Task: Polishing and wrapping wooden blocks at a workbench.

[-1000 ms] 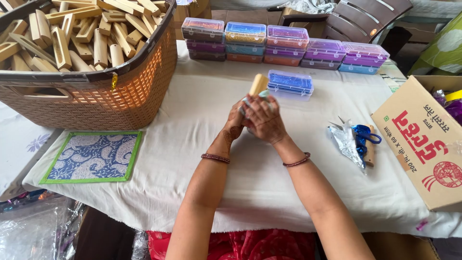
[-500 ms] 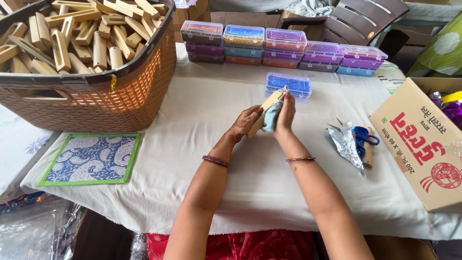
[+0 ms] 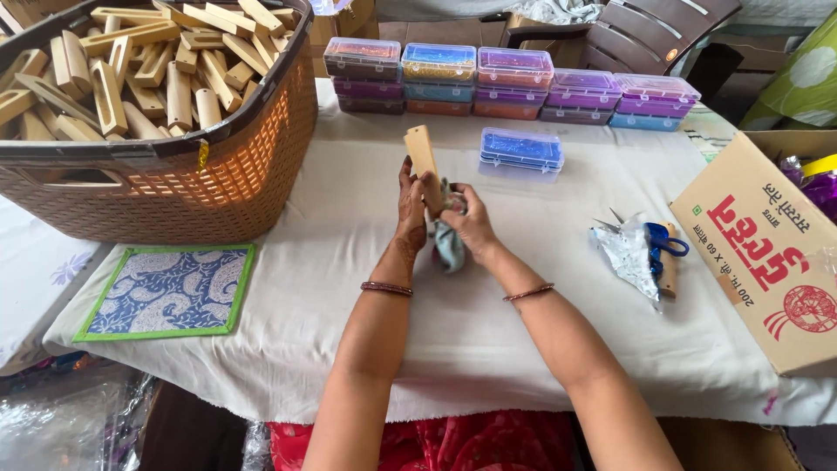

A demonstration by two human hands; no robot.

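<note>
A wooden block [image 3: 423, 157] is gripped by the left hand [image 3: 411, 205], long axis near upright, top toward 11 o'clock. A cloth [image 3: 449, 244] is pinched against its lower end by the right hand [image 3: 472, 222].

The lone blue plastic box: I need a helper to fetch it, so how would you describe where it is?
Start at the row of stacked clear boxes along the far edge of the cloth-covered table. Just in front of that row, nearer the hands, sits the blue plastic box. It alone stands apart from the row, and it is blue throughout, unlike the mixed-colour stacks behind.
</note>
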